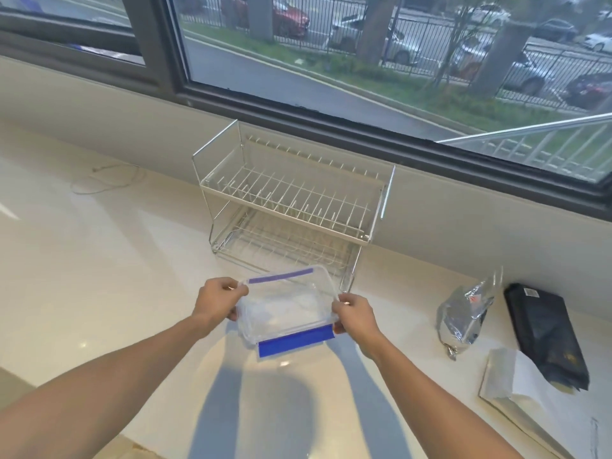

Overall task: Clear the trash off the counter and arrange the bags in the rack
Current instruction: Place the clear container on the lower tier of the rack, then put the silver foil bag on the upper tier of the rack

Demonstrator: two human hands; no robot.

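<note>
Both hands grip a clear zip bag (286, 306) with blue strips, the left hand (218, 301) pinching its left edge and the right hand (356, 318) its right edge, holding it spread above the pale tabletop (99, 276) just in front of the white two-tier wire rack (291, 207). Both rack tiers hold nothing. To the right, on the tabletop and well apart from the hands, lie a crumpled silver foil bag (463, 319), a black bag (546, 332) and a white bag (506, 376).
</note>
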